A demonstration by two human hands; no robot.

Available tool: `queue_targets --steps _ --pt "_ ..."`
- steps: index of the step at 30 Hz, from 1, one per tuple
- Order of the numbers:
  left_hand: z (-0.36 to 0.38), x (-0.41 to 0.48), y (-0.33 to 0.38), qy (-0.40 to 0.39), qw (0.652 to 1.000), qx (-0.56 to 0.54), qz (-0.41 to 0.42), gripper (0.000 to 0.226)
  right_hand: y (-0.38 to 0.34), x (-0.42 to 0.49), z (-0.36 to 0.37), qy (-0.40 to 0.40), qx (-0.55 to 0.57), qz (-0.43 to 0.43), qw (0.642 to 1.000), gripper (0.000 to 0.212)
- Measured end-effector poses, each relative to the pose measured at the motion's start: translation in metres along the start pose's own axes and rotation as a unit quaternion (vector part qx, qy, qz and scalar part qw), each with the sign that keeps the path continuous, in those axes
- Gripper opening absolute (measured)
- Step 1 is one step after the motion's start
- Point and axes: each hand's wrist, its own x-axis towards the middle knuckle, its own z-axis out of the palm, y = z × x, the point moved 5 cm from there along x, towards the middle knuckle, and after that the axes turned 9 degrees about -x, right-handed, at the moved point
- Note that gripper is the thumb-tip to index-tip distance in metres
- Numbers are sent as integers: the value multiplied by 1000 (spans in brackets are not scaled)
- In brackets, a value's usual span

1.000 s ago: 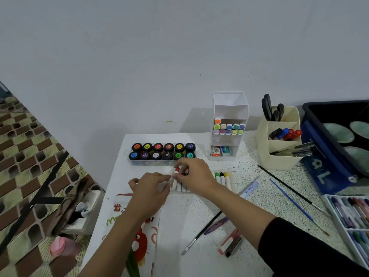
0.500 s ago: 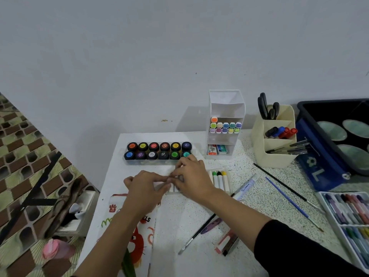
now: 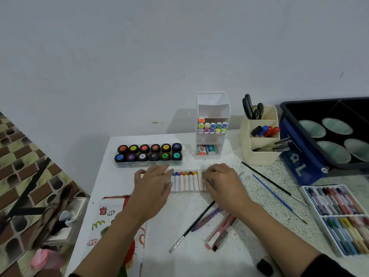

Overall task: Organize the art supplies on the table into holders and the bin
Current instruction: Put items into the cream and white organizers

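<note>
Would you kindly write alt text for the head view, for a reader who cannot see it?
The left hand and right hand rest on either end of a row of white crayons on a speckled table. Behind stand paint pots, a white holder and a cream holder; brushes lie to the right.

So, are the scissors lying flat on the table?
No, the scissors stand in the back compartment of the cream holder, handles up.
</note>
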Motion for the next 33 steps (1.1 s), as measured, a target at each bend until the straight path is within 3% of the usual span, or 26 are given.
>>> queue_targets --steps 5,8,14,20,25,30,33 --pt "26 -11 15 -60 995 65 46 76 -1 -16 2 -20 -21 -39 999 33" --pt "36 -17 13 -72 994 76 38 76 -10 -17 9 -52 -49 -63 995 49" --pt "42 -21 7 -77 992 97 31 69 -16 -24 23 -98 -86 -73 989 57" --pt "40 -17 6 -102 992 76 11 78 -14 -23 20 -122 -33 -72 989 72" --pt "25 -18 12 -115 993 12 -20 59 -15 -12 8 -119 24 -44 992 40" --pt "-28 -38 -5 71 991 -68 -88 38 -15 -2 -7 -65 50 -27 996 22" --pt "-48 -61 -34 66 981 1 -184 38 -22 -2 -7 -47 60 -58 995 31"
